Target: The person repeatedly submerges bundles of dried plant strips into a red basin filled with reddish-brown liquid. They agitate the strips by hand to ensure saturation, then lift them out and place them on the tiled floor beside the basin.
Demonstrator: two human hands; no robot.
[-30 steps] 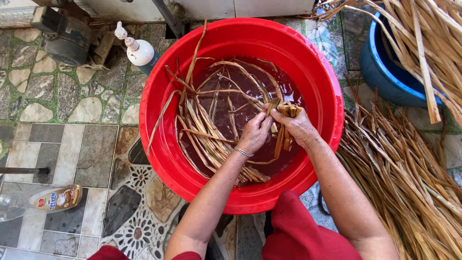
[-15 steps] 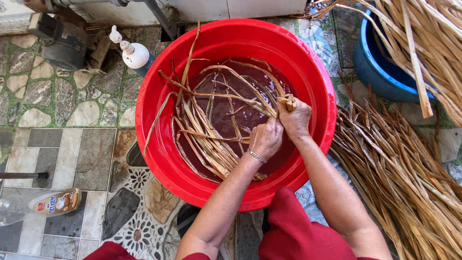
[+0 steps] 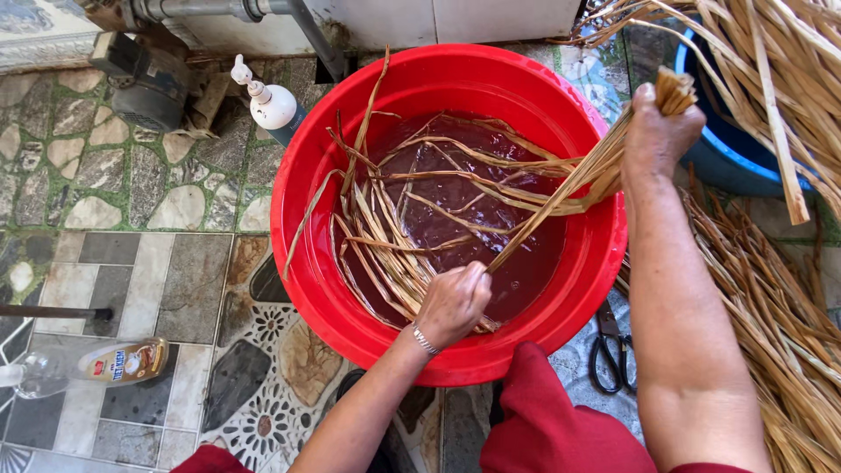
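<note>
1. Mostly containers first: we see a red basin (image 3: 307, 263) holding dark reddish liquid (image 3: 473, 219) with loose straw strips (image 3: 385, 254) soaking in it, some draped over the far rim.
2. We note a blue tub (image 3: 727, 166) just past the right hand, with dry straw (image 3: 788, 79) lying over it.
3. Our right hand (image 3: 659, 131) has its fingers closed tight around the top end of a straw bundle (image 3: 569, 188), held above the basin's right rim.
4. Our left hand (image 3: 453, 302) is fisted low in the basin, fingers closed around the same bundle's lower part, near the liquid surface.
5. So the bundle runs taut on a slant between the two fists, lower end in the basin.
6. Compared with half a second ago, we see the right hand has risen up and out to the right, and the bundle is stretched out; the hands were close together inside the basin then.
7. Beside the right forearm: scissors (image 3: 611, 350) on the floor, more dry straw (image 3: 771, 307) heaped right of it.
</note>
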